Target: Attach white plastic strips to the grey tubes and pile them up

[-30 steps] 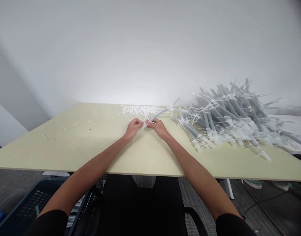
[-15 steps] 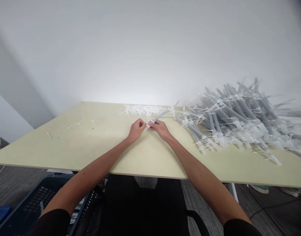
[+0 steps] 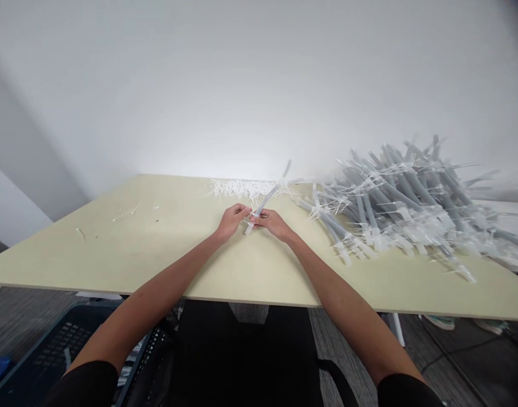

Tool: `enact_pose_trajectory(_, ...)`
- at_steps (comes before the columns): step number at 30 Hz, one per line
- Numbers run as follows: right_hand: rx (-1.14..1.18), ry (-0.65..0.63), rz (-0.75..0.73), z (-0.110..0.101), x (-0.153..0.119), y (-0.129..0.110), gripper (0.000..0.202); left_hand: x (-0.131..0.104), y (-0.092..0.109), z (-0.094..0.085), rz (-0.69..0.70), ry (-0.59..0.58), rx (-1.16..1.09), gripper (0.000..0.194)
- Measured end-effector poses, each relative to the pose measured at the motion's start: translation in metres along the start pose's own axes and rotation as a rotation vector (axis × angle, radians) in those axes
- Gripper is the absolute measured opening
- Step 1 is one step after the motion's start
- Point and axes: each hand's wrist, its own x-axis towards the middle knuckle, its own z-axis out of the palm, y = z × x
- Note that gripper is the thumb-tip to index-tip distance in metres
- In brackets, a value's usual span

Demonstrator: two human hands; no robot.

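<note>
My right hand (image 3: 275, 224) is closed around the lower part of a grey flexible tube (image 3: 268, 196), which slants up and away to the right. A clear plastic piece (image 3: 249, 229) sticks out below the fingers at the tube's near end. Beside it, my left hand (image 3: 233, 219) has thumb and forefinger pinched together close to the tube. Whatever small thing those fingertips hold is too fine to make out. Behind both hands lies a heap of thin white cable ties (image 3: 242, 188).
A large pile of grey tubes (image 3: 411, 189) with clear ends and ties covers the table's right side. A few loose ties (image 3: 129, 212) lie at left on the pale table (image 3: 157, 260). Beneath the left edge stands a dark basket (image 3: 42, 362); a wall rises behind.
The tube has swung from a low slant to a steeper one, its far end rising and its near end pointing more toward me. Both hands stay in nearly the same place.
</note>
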Motion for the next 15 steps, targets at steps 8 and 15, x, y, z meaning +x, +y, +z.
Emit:
enact_pose_trajectory(8, -0.152, 0.110, 0.027, -0.004, 0.006, 0.008, 0.029, -0.007, 0.003, 0.005, 0.145, 0.111, 0.341, 0.018)
enact_pose_trajectory(15, -0.210, 0.175, -0.022, 0.001, 0.005, -0.001, 0.025, -0.012, 0.010, 0.006, 0.241, 0.140, 0.362, 0.018)
